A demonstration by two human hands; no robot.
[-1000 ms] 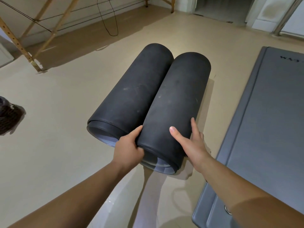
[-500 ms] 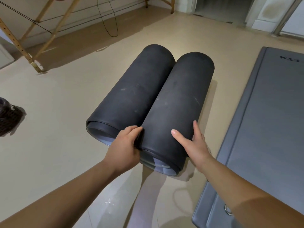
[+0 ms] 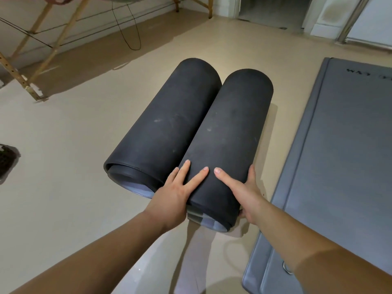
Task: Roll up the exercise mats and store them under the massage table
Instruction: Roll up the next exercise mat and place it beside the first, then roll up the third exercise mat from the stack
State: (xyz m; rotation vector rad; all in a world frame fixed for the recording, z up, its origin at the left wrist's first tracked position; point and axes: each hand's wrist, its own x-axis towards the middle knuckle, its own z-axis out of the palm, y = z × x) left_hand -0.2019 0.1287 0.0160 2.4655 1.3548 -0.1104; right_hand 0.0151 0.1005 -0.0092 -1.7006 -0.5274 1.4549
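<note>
2 rolled black mats, the left roll [image 3: 165,128] and the right roll [image 3: 229,136], are laid touching on the floor [image 3: 63,166], beside a flat grey mat [image 3: 339,155]. The left hand [image 3: 176,194] is pressed, fingers spread, on the right roll's near end; the right hand [image 3: 246,192] is wrapped round its outer side.

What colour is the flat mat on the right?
The flat mat is grey, with dark lettering near its far end; head view.
</note>
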